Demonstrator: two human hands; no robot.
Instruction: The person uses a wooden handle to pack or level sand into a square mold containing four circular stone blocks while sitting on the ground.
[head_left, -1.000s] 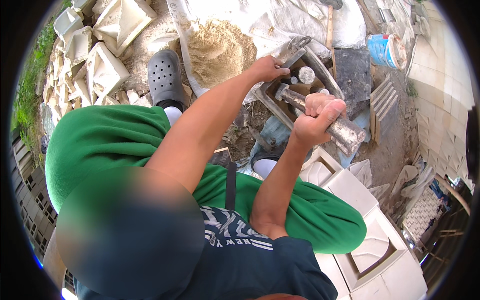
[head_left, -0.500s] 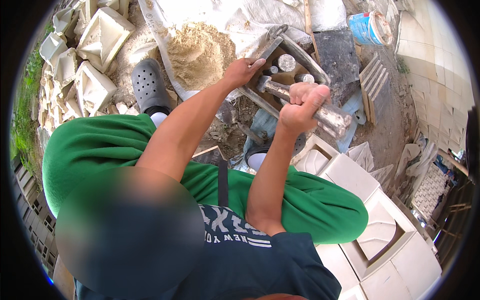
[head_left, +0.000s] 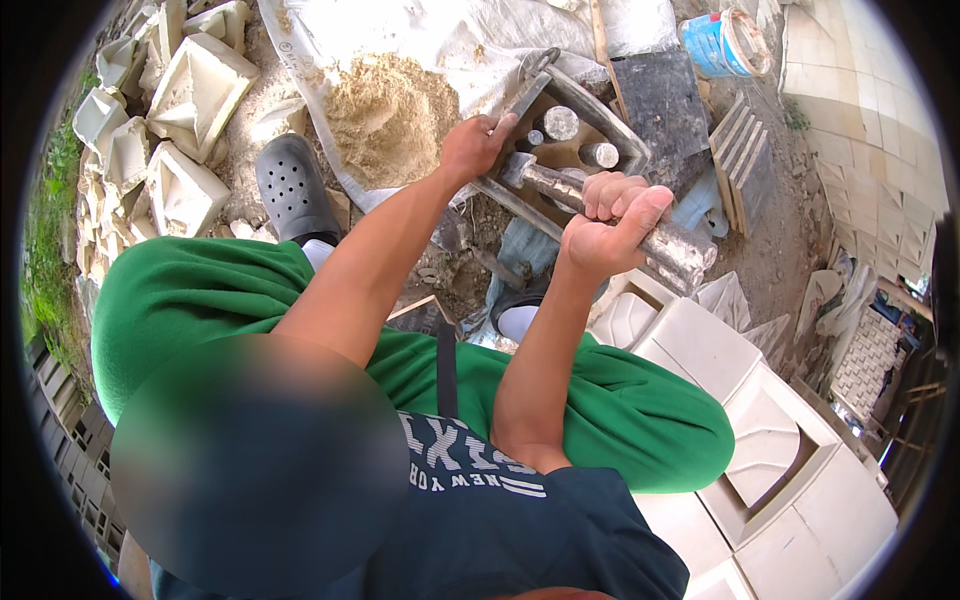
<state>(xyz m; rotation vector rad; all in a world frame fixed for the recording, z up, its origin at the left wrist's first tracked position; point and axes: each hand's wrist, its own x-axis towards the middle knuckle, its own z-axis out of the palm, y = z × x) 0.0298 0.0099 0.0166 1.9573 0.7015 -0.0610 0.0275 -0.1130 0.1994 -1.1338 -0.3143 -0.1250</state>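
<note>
My left hand (head_left: 474,146) is closed over the left wall of a dark rectangular mould box (head_left: 622,120), its thumb stretched along the rim. Several pale-ended cylinders (head_left: 562,123) stand inside the box among brown, sand-like material. In my right hand (head_left: 618,226) is a dusty hand rammer (head_left: 548,184), gripped around its shaft. Its thick rounded end (head_left: 685,252) sticks out toward the lower right, and its small blocky end lies over the left part of the box. Whether that end touches the fill, I cannot tell.
A sand heap (head_left: 385,115) lies on a white sheet (head_left: 300,60) left of the box. Cast pale blocks (head_left: 200,90) pile up at far left. A blue-and-white bucket (head_left: 715,45), slatted wooden piece (head_left: 738,165) and dark board (head_left: 655,105) are at right. More pale blocks (head_left: 765,440) sit beside my leg.
The whole scene has shifted slightly left in view. Relative to the box, my right hand and the rammer have moved a little down and right. My left hand keeps its hold on the box.
</note>
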